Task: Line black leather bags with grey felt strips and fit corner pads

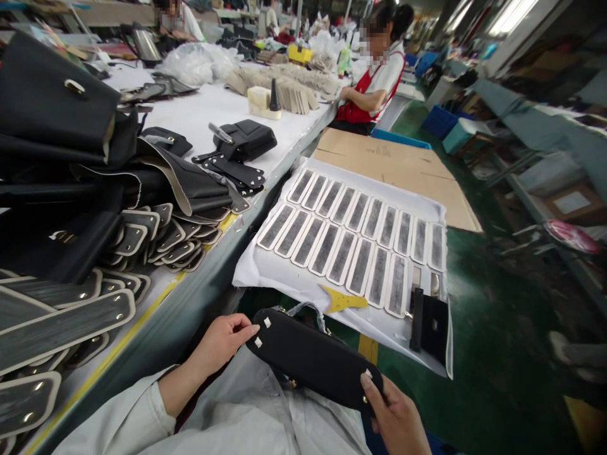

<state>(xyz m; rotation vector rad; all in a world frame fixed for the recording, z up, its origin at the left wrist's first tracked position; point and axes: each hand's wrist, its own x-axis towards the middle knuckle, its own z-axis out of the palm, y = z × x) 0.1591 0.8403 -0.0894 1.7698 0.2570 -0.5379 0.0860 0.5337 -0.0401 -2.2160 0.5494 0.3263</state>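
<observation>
A long black leather bag base (313, 360) with rounded ends lies tilted across my lap, a bag's body partly showing behind it. Small white pieces sit near its corners, two at the left end and one at the right. My left hand (220, 344) pinches the left end between thumb and fingertips. At the right end my right hand (396, 411) grips the base, its thumb on top near the white piece and a gold stud. The other fingers of that hand are mostly hidden underneath.
A white-covered board (303, 275) holds rows of grey strips with pale borders, a yellow scraper (344, 300) and a black leather piece (434, 328). On the table at left are stacked black bag parts (57, 145) and loose strips (71, 335). A co-worker (370, 95) sits beyond.
</observation>
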